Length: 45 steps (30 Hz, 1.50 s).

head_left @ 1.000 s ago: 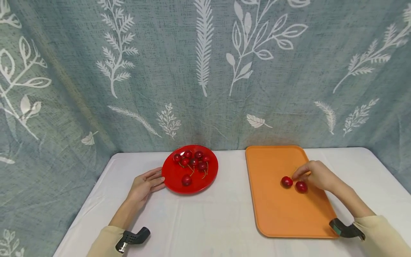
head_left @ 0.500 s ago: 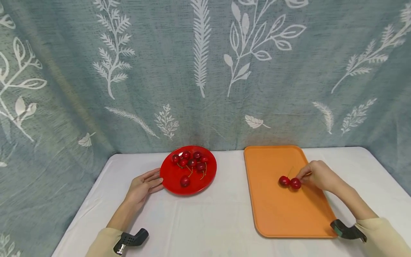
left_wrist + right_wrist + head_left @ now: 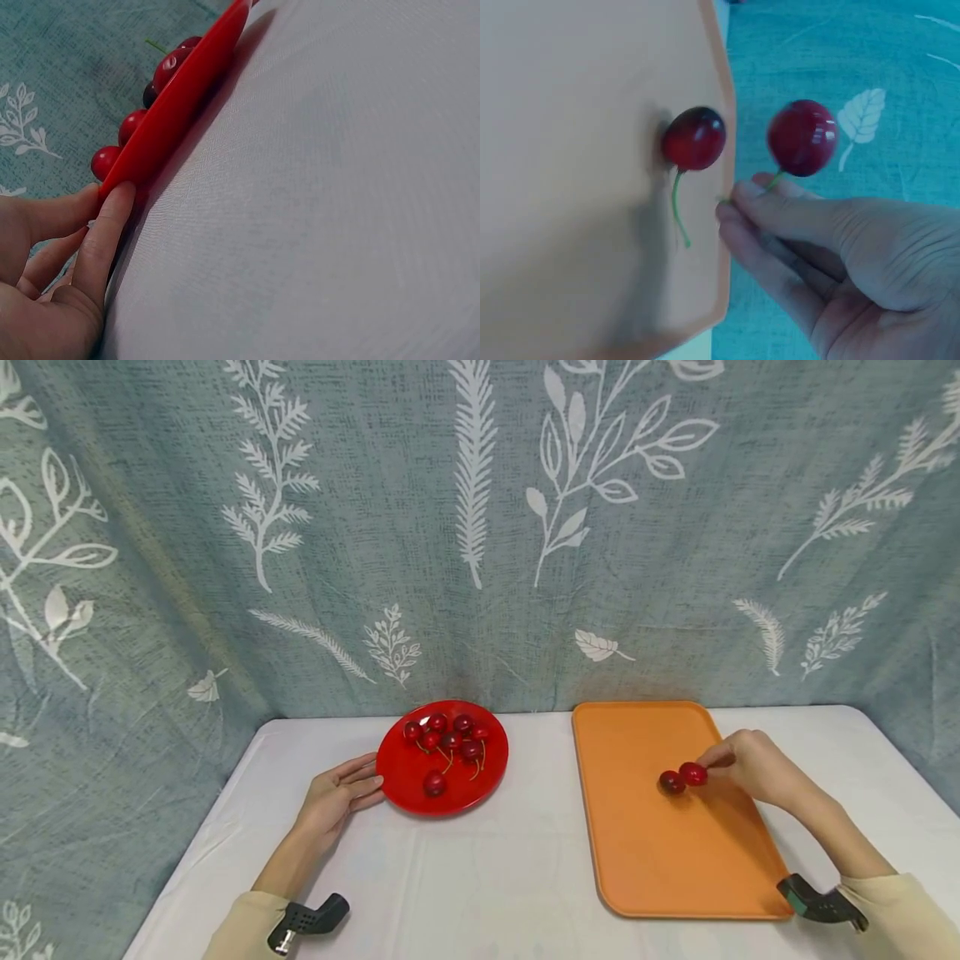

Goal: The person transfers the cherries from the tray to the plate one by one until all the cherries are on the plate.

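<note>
My right hand (image 3: pixel 753 764) is over the orange tray (image 3: pixel 637 877). Its thumb and fingers pinch a cherry (image 3: pixel 802 138) by the green stem, the fruit clear of the fingers. A second cherry (image 3: pixel 694 139) with a stem lies on the tray close by, and in the head view the held cherry (image 3: pixel 693 774) overlaps it. On the left, my left hand (image 3: pixel 330 802) holds the rim of a red plate (image 3: pixel 405 785), thumb and fingers at its edge (image 3: pixel 161 135). Several dark red cherries (image 3: pixel 452 741) with stems sit on this plate, a single cherry (image 3: pixel 434 783) nearer its front.
A white cloth (image 3: pixel 517 852) covers the table between plate and tray. Behind the table's back edge hangs a grey-green curtain (image 3: pixel 510 610) with white leaf prints. Black straps (image 3: pixel 307 920) are on both wrists.
My right hand has lifted one cherry off the tray by its stem, up beside the other one. The left hand has stayed at the plate's rim.
</note>
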{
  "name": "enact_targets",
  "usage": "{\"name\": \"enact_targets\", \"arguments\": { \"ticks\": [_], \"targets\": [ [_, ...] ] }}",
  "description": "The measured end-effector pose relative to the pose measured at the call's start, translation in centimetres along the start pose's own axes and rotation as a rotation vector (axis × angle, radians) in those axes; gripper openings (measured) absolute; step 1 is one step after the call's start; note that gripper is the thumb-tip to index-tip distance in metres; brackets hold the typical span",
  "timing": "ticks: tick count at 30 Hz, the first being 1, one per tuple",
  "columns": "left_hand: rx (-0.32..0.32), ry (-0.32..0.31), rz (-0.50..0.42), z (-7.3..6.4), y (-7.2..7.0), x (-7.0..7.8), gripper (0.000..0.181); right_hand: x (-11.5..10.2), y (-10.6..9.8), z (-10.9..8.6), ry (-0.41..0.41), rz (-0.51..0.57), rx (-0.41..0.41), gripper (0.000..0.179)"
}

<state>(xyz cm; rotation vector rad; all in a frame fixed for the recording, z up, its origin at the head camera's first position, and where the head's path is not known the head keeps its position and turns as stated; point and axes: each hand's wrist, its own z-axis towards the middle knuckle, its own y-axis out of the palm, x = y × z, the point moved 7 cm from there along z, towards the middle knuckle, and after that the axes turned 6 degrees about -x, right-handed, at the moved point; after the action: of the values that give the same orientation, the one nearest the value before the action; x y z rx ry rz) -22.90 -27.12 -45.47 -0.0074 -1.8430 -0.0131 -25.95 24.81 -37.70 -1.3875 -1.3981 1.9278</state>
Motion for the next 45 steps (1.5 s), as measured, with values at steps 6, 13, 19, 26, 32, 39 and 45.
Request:
{"name": "enact_targets", "arguments": {
  "ticks": [6,13,19,26,32,39,45],
  "targets": [
    [0.004,0.005,0.012,-0.1,-0.2,0.1,0.055,-0.7,-0.4,0.6,0.015,0.12,0.025,0.011],
    [0.003,0.005,0.005,-0.1,-0.2,0.0,0.055,-1.1,1.3,1.3,0.165,0.444,-0.061,0.032],
    [0.002,-0.003,-0.002,0.0,0.0,-0.1,0.055,-2.3,2.7,2.1,0.161,0.601,-0.084,0.035],
    [-0.009,0.01,-0.049,-0.1,-0.2,0.0,0.054,-3.5,4.4,3.4,0.191,0.742,-0.106,0.043],
    [-0.013,0.014,-0.047,0.0,-0.2,0.1,0.054,-4.5,5.3,4.5,0.218,0.789,-0.104,0.046],
    [-0.01,0.01,-0.046,0.0,-0.2,0.0,0.053,-5.8,6.9,5.8,0.246,0.868,-0.096,0.039],
    [-0.014,0.004,-0.048,0.0,-0.1,0.1,0.054,-7.2,8.2,7.2,0.264,0.954,-0.118,0.035]
  ]
}}
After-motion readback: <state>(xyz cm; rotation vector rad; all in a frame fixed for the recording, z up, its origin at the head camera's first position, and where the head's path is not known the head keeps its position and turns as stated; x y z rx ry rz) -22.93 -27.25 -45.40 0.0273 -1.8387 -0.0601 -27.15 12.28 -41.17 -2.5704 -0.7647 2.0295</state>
